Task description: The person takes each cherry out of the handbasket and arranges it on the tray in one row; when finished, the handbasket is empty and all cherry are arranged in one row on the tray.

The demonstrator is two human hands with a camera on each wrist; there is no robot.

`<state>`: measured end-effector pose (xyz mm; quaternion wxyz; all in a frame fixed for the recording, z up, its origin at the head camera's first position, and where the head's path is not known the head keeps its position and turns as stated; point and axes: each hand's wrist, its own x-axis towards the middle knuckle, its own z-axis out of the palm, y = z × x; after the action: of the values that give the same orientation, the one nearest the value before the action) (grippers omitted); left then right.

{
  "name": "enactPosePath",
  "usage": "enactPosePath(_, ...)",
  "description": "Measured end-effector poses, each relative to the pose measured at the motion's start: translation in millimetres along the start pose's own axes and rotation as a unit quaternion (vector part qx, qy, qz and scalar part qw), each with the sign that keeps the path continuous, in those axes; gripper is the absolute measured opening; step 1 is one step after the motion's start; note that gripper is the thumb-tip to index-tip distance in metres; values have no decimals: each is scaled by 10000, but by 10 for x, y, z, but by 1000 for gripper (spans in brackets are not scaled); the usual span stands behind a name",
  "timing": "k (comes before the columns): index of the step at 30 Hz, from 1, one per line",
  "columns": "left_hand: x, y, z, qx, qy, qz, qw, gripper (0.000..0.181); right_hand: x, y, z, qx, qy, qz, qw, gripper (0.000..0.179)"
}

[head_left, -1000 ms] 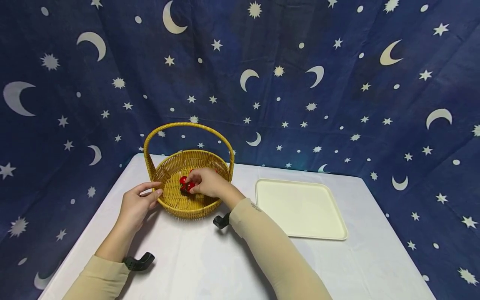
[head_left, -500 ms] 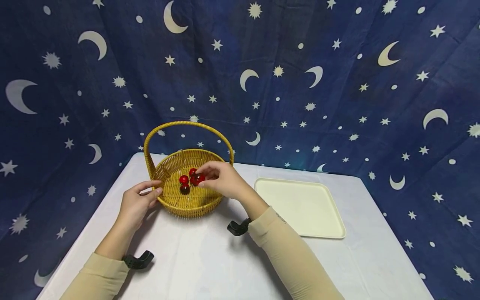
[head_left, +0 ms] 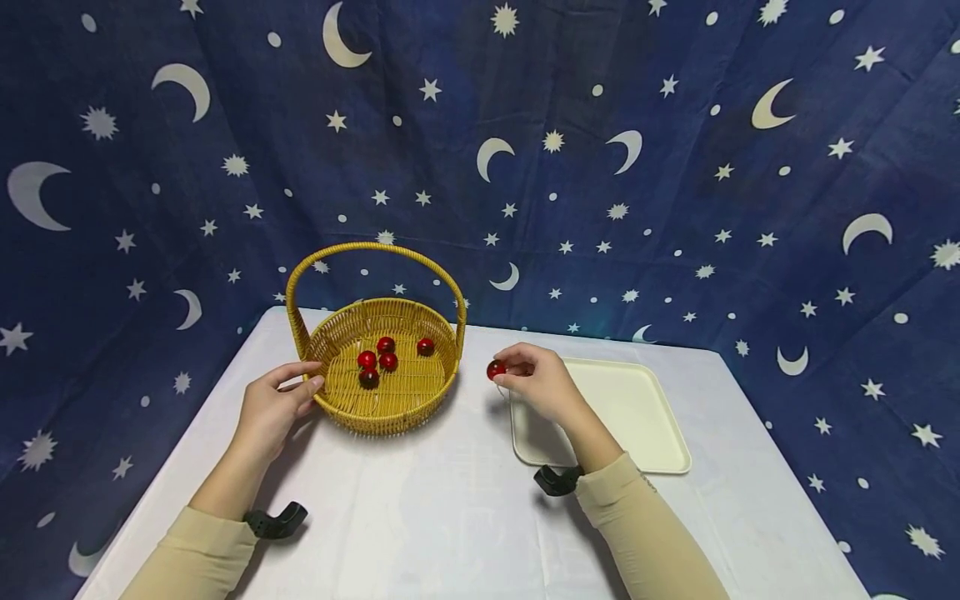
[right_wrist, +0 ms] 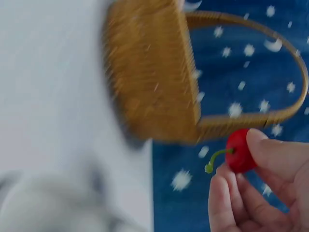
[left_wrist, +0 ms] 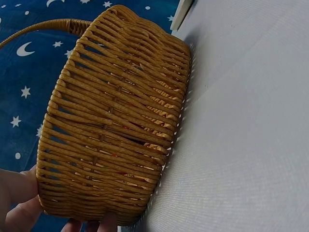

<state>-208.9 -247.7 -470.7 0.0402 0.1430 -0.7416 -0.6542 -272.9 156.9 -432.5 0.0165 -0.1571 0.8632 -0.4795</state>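
Observation:
My right hand [head_left: 546,385] pinches a red cherry [head_left: 495,370] between thumb and fingertips, held up near the left edge of the cream tray [head_left: 660,433]. In the right wrist view the cherry [right_wrist: 240,151] shows a curved green stem. At the left, a yellow-brown wicker basket [head_left: 386,423] with a tall arched handle stands on the table. Several dark-red cherries [head_left: 387,362] lie inside it, mostly bunched left of centre, one apart at the right. My left hand [head_left: 272,408] grips the basket's left rim, its thumb and fingers around the wall in the left wrist view.
A white cloth covers the table [head_left: 420,517]. Behind it hangs a dark blue curtain [head_left: 420,125] with moons and stars. Each wrist carries a black camera mount, such as the right mount [head_left: 557,481].
The right hand has lifted a cherry out of the basket and carried it right, to the tray's left edge. The left hand has stayed on the basket rim.

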Motion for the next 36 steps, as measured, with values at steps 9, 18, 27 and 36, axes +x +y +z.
enactPosePath(9, 8, -8, -7, -142, 10, 24, 9999, 41, -37, 578, -121, -800, 686, 946, 9899, 26)
enactPosePath(18, -2, 4, -10, -251, 54, 88, 9996, 38, 32, 688, -38, -1389, 828, 987, 9819, 27)
enactPosePath(27, -10, 1, -14, -231, 0, 119, 9997, 39, 58, 719, -48, -1313, 689, 1001, 9839, 33)
enactPosePath(36, -2, -24, -20, -175, 3, 146, 9997, 42, 83, 716, -35, -1404, 575, 999, 9834, 31)
